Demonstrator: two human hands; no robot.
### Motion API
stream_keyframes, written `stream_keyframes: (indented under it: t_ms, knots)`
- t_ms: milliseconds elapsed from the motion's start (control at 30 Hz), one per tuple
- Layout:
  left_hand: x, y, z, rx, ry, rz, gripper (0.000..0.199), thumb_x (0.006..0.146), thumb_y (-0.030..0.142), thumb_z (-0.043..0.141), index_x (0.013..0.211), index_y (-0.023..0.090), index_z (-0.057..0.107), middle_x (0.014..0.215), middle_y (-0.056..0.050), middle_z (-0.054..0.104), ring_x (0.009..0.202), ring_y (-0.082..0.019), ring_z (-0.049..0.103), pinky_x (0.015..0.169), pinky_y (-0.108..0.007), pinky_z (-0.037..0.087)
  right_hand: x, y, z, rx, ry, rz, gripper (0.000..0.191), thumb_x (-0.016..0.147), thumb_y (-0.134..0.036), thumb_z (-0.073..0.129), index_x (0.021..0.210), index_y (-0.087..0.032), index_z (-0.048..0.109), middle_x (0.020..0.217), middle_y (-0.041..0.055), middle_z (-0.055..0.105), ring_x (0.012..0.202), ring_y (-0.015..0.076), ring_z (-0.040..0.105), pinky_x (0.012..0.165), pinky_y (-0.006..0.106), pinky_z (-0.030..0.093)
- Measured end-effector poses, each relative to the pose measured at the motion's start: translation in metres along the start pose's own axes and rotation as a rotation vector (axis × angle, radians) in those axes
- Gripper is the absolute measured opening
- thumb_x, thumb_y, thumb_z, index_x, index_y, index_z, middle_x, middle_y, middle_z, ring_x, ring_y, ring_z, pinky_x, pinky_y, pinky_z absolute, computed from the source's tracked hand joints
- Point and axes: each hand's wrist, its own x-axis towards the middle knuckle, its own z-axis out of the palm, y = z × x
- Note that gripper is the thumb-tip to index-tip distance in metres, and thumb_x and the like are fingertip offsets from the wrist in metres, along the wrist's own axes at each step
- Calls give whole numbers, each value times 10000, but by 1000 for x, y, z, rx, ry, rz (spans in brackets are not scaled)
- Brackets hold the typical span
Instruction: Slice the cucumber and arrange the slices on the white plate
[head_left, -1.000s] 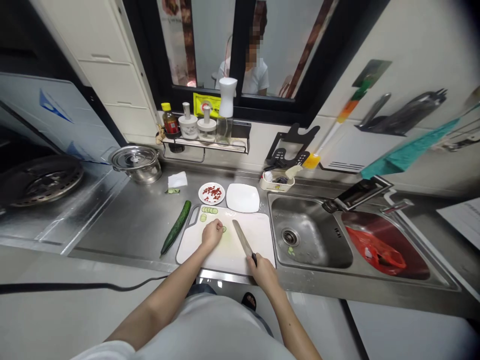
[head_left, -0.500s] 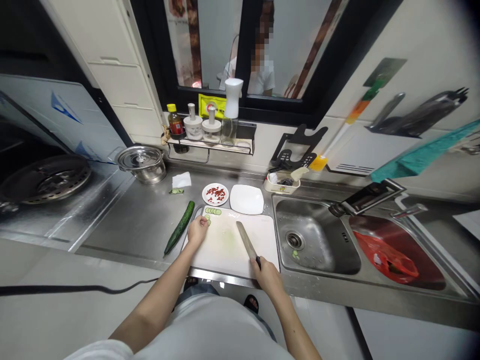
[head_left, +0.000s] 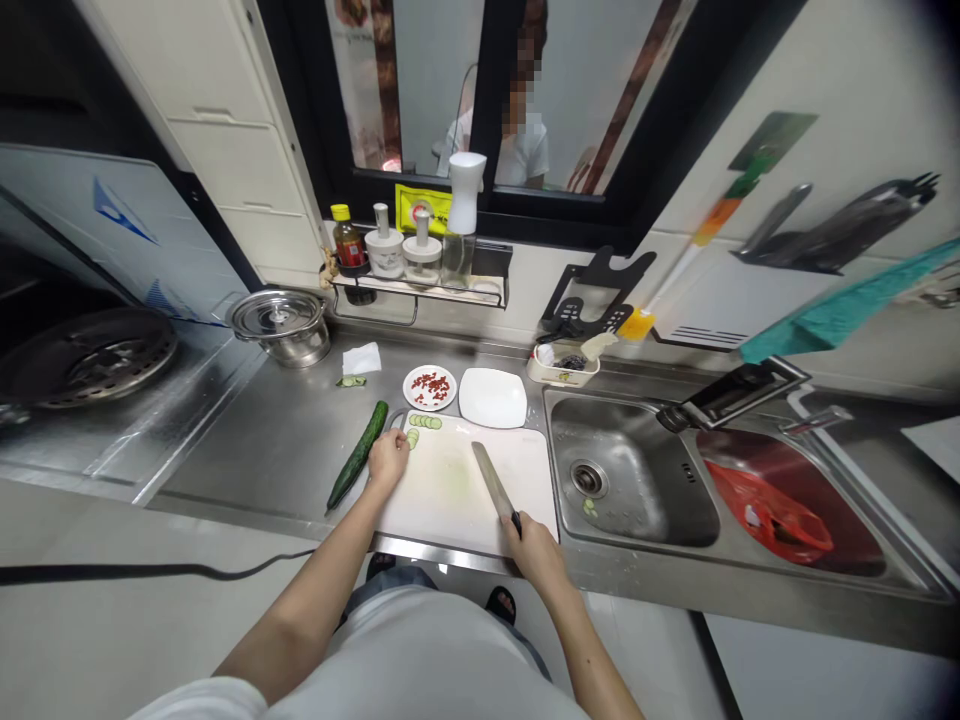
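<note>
My right hand (head_left: 534,548) is closed around the black handle of a kitchen knife (head_left: 493,480), its blade lying over the white cutting board (head_left: 472,520) and pointing away from me. At the board's left edge is my left hand (head_left: 388,458), fingers curled together; whether anything is between them is hidden. Just beyond its fingertips lie a couple of cucumber slices (head_left: 412,437). A short row of cucumber slices (head_left: 426,422) sits along the board's far left edge. To the left of that hand, a whole cucumber (head_left: 358,456) rests on the steel counter.
Behind the board stand a plate of red chopped pieces (head_left: 430,405) and a white plate (head_left: 493,398). A steel sink (head_left: 637,500) adjoins on the right, with a red plastic bag (head_left: 780,520) in its second basin. A lidded pot (head_left: 289,335) stands back left.
My left hand has shifted slightly left and back from the cucumber slices, which now show more fully. The knife and my right hand have stayed in place.
</note>
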Motion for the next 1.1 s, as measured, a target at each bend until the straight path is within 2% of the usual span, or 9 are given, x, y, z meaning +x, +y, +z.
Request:
stream_keyframes:
  t_ms: [233,433,567,700,867,1100]
  knots:
    - [2,-2,4,30,-10,5,190,853,286,525,863,195,692,856,-45,688,791,-161,609,681,-230,389,2,2,3,-3,7,4,397,978,-436,310,1029,-178,607,1015,124,700,959,216,648,712,260,402]
    - [2,2,7,-31,21,41,199,846,281,526,928,206,691,906,-43,698,849,-171,614,721,-239,406,2,1,1,-7,-9,8,397,979,-429,313,1027,-174,614,1031,129,699,968,219,645,717,266,404]
    - [7,15,10,-32,10,95,231,854,252,499,978,212,689,931,-50,697,896,-182,612,783,-254,418,3,2,3,3,-3,0,393,976,-423,320,1044,-172,615,1027,135,698,967,224,644,722,273,407]
    - [15,35,11,20,-24,148,284,837,228,522,1078,225,672,1041,-68,678,984,-212,589,876,-297,406,3,4,4,10,-2,3,404,975,-429,312,1052,-173,615,1019,130,699,963,220,646,716,267,409]
    - [20,56,8,133,-99,243,341,869,276,501,1180,240,635,1113,-109,632,1059,-251,542,938,-352,368,3,4,4,16,8,3,403,979,-415,309,1073,-169,614,1019,131,697,968,223,647,721,271,411]
    - [26,62,10,215,-132,281,292,898,265,463,1120,228,648,1130,-108,611,1072,-244,524,934,-358,361,4,5,6,29,10,8,396,977,-417,313,1059,-174,615,1017,123,699,950,217,650,711,265,409]
